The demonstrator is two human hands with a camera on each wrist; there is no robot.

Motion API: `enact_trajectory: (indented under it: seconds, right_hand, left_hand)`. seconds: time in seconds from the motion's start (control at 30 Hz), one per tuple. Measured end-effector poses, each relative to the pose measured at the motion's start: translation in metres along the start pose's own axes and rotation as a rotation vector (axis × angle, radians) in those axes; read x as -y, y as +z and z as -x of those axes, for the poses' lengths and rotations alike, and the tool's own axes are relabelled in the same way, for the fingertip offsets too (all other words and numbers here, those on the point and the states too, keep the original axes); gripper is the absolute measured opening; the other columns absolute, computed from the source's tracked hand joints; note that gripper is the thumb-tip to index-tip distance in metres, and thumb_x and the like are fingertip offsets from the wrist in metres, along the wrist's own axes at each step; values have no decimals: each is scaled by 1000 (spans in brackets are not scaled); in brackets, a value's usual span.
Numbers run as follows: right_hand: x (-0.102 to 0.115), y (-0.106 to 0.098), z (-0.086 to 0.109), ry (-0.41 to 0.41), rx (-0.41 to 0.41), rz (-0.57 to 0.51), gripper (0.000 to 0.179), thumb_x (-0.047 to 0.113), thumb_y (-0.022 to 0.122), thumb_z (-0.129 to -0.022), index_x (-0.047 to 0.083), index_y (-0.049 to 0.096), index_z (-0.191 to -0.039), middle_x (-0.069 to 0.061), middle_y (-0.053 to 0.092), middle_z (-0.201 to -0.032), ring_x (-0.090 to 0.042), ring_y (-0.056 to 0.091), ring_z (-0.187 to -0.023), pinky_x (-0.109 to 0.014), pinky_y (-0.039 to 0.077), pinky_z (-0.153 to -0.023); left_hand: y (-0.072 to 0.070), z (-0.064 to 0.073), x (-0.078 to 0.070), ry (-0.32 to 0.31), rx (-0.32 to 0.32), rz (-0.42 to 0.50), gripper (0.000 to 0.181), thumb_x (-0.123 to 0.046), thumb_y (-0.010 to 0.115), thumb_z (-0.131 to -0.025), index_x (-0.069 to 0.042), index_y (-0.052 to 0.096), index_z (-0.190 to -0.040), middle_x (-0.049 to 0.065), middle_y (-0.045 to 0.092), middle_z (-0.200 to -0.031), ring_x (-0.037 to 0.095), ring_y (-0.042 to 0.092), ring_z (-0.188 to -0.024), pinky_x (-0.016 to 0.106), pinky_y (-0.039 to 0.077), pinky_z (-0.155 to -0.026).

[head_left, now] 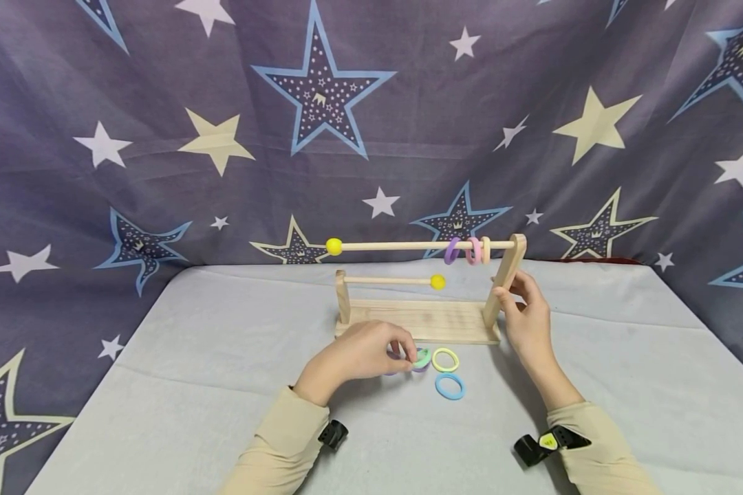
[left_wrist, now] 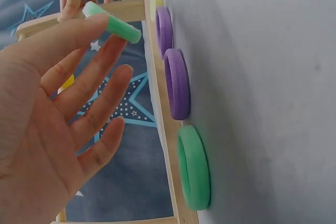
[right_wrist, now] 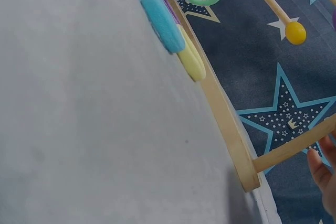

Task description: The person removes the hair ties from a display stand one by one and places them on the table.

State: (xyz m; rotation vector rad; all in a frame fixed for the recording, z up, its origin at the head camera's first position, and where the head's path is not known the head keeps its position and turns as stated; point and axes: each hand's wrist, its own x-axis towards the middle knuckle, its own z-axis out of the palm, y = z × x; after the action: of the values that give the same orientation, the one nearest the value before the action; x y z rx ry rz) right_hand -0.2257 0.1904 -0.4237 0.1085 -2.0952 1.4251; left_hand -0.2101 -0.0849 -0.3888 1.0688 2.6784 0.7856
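My left hand (head_left: 365, 350) pinches a green hair tie (left_wrist: 126, 29) between thumb and forefinger, its other fingers spread loosely. Below it on the table lie two purple hair ties (left_wrist: 177, 84) and a second green hair tie (left_wrist: 194, 169), mostly covered by the hand in the head view. A yellow hair tie (head_left: 445, 360) and a blue hair tie (head_left: 450, 386) lie just to the right. My right hand (head_left: 528, 323) grips the tall right post of a wooden stand (head_left: 421, 320). On the stand's upper rod hang purple, pink (head_left: 473, 251) and beige hair ties near that post.
The upper rod ends at the left in a yellow ball (head_left: 334, 247). Below it a shorter rod points right from a low left post, with another yellow ball (head_left: 437, 282) at its tip. A star-patterned cloth (head_left: 371, 137) hangs behind the grey-white table (head_left: 223, 371).
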Motion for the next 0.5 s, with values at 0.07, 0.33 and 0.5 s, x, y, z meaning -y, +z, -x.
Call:
enact_trajectory:
  seconds: [0.07, 0.33, 0.5]
  right_hand:
    - [0, 0, 0, -2, -1, 1, 40, 8, 64, -95, -4, 54, -133, -17, 66, -116, 2, 55, -96, -11, 45, -73]
    - [1, 0, 0, -7, -2, 8, 40, 7, 64, -95, -3, 55, -132, -16, 66, -115, 3, 55, -96, -11, 45, -73]
    - [1, 0, 1, -6, -1, 9, 40, 8, 64, -96, -3, 55, -133, -16, 66, -115, 3, 55, -96, -12, 44, -73]
  left_hand:
    - [0, 0, -1, -16, 25, 16, 12, -22, 81, -84, -30, 72, -82, -22, 64, -81, 4, 64, -80, 21, 48, -67]
    - [3, 0, -5, -25, 78, 31, 10, -22, 81, -84, -29, 74, -83, -21, 63, -77, 0, 57, -73, 22, 46, -65]
    - [4, 0, -7, -21, 93, 15, 11, -21, 82, -83, -29, 75, -83, -22, 61, -75, -1, 55, -71, 21, 45, -65]
